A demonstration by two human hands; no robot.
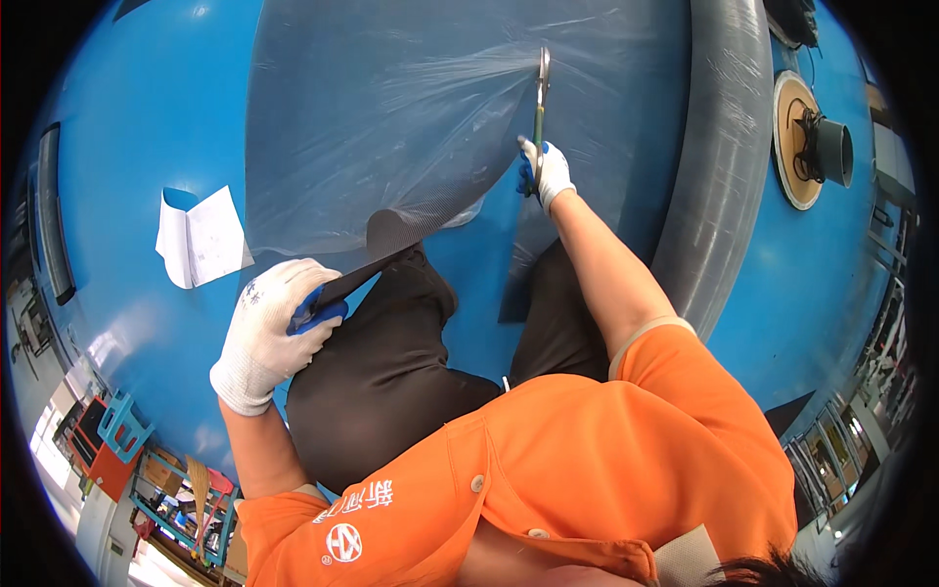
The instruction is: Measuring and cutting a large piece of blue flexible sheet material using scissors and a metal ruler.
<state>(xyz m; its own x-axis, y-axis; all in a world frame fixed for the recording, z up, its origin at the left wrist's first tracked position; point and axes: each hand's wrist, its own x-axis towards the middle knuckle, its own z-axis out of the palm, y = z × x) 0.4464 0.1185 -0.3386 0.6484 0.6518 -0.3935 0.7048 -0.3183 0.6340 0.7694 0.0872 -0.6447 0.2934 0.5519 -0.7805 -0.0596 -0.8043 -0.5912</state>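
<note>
A wide dark grey mesh-like sheet [342,117] lies on the blue floor, its top covered with wrinkled clear film. My left hand [272,328], in a white glove with blue palm, is closed on a lifted edge of the sheet beside my left knee. From there the cut edge curls up, showing the textured underside [430,217]. Green-handled scissors [542,93] are in my gloved right hand [550,170], blades pointing away from me, in the sheet where the film creases meet. Whether the blades are apart is too small to tell.
To the right lies a thick film-wrapped roll [729,127] of the sheet. Beyond it is a round tan disc [790,147] with a grey tube [834,154]. A folded white paper [205,235] lies to the left, and a long dark roll [54,215] farther left. A blue stool [124,428] stands lower left.
</note>
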